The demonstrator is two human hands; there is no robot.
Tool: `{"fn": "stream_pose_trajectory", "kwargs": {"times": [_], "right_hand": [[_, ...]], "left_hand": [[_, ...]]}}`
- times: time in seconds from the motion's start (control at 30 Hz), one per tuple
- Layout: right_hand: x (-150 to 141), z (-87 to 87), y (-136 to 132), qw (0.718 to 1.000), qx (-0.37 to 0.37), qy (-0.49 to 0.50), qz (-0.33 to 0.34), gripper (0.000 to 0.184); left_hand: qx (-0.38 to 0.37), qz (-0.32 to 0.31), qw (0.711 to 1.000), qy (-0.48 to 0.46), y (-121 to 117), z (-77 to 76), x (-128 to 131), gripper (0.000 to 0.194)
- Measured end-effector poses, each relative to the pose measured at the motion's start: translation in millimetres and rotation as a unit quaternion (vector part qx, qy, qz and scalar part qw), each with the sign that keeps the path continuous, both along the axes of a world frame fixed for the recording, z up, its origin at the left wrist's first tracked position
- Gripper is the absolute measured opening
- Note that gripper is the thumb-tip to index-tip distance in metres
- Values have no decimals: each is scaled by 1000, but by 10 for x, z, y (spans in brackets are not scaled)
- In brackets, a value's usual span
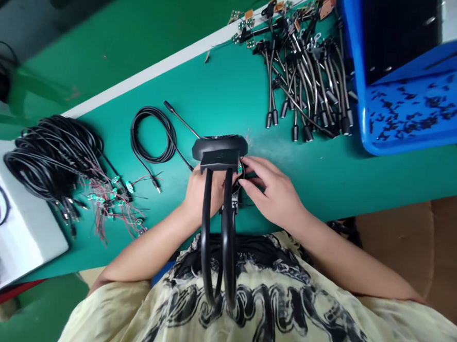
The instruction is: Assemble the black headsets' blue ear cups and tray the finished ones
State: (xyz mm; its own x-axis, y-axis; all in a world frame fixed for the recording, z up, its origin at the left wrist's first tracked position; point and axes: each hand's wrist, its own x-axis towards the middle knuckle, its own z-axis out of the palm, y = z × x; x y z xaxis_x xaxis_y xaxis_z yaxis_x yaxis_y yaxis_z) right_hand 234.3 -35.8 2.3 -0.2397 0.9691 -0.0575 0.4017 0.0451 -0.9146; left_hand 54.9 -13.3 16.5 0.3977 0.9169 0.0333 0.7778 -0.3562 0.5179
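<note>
- While I watch from my remote station, the left hand [204,195] is closed behind a black plastic housing [219,151], holding it up.
- The right hand [274,186] curves half open over a dark part [232,202] under the housing; I can't tell if it grips.
- Two looped black tubes [206,226] hang from the housing toward the chest, their long axis pointing at the torso, closer to the left hand.
- Further out lie a coiled black cable [132,131], a bundle of black cables [55,155], a pile of gooseneck arms [295,92] and a blue bin [359,60].

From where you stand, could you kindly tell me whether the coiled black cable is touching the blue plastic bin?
No, the coiled black cable lies on the green work mat, apart from the blue plastic bin.
</note>
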Motion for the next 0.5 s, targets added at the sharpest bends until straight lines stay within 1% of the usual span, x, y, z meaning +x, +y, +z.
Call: {"fn": "stream_pose_trajectory", "kwargs": {"times": [0.17,0.3,0.43,0.5], "right_hand": [[-25,-19,32,1000,1,-3,-7,39],[-10,3,40,1000,2,-1,-11,40],[-7,5,64,1000,-5,-3,-10,39],[-23,-7,73,1000,-4,-4,-10,38]], "left_hand": [[42,-6,998,37,-3,32,13,20],[42,-1,998,38,1,14,10,22],[63,-7,997,39,1,2,4,21],[56,-6,998,38,-1,1,3,21]]}}
